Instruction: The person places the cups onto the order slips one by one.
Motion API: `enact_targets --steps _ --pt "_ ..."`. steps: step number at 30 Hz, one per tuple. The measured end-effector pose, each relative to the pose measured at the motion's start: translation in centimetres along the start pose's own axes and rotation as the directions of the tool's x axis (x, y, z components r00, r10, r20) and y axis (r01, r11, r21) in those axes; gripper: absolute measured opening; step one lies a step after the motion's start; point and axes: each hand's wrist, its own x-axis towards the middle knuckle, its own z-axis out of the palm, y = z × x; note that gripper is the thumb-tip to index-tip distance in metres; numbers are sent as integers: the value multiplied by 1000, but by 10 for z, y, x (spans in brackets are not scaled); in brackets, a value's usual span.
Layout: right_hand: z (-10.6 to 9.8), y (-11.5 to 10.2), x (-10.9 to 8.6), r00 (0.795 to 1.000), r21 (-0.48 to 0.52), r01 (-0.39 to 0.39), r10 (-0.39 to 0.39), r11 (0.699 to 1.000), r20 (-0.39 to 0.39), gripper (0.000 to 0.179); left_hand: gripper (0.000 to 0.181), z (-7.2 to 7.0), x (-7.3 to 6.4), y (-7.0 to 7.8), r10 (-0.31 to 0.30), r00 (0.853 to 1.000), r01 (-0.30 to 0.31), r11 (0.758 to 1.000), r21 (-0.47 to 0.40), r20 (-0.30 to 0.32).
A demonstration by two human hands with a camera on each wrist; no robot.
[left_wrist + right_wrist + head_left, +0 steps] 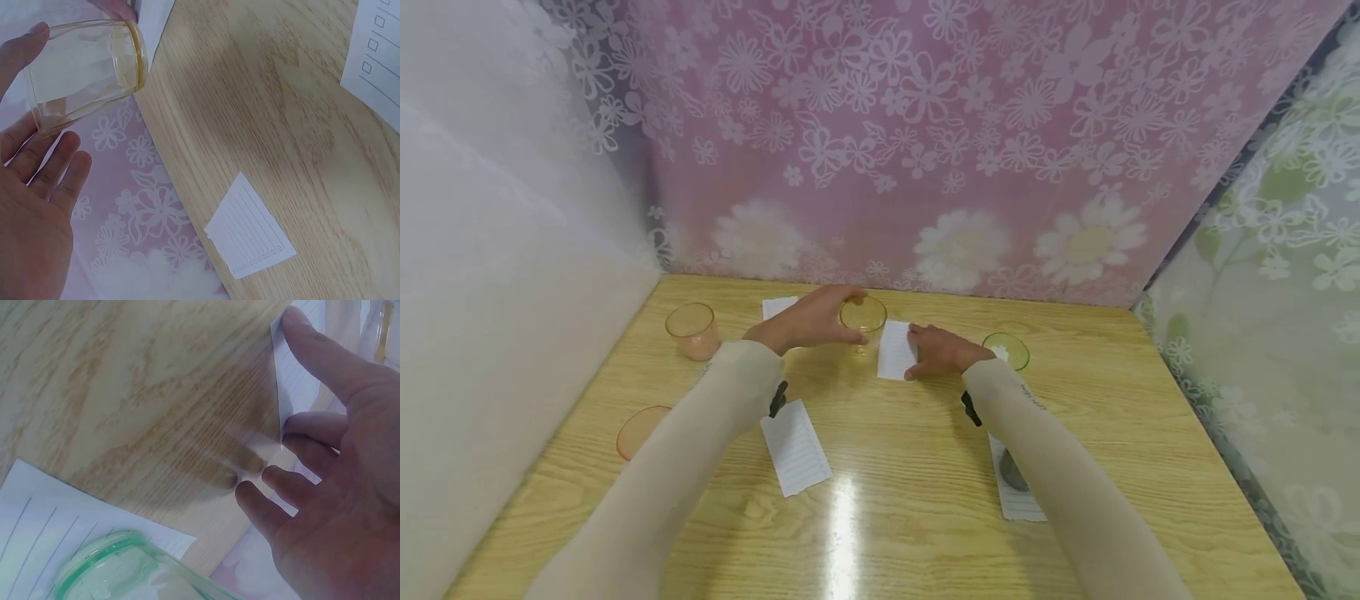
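My left hand (pixel 816 318) holds a clear amber glass cup (pixel 87 69) near its rim, thumb on one side and fingers on the other. The cup stands upright at the back middle of the table; whether its base touches the wood I cannot tell. To its right lies a white lined paper slip (pixel 895 350). My right hand (pixel 943 350) holds that slip by its right edge, thumb at one corner and index finger at the other. The remaining fingers (pixel 253 500) stay off the paper. Close to the right wrist is a green glass cup (pixel 137 575) over another lined paper (pixel 31 519).
An orange cup (pixel 694 333) stands at the left, and a pinkish one (pixel 638 429) is partly behind the left forearm. Another paper slip (pixel 797 450) lies between the arms. Under the right forearm, a dark cup (pixel 1013 473) sits on paper. A floral curtain (pixel 880 167) borders the table's back.
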Motion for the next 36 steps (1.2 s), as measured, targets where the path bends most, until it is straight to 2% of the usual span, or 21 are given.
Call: enact_targets --steps 13,36 --pt "3 1 0 999 1 44 -44 999 17 98 86 7 7 6 21 1000 -21 1000 -9 -5" --pt "5 0 -3 998 -35 52 -52 998 22 95 87 24 23 16 65 998 -65 998 -13 7"
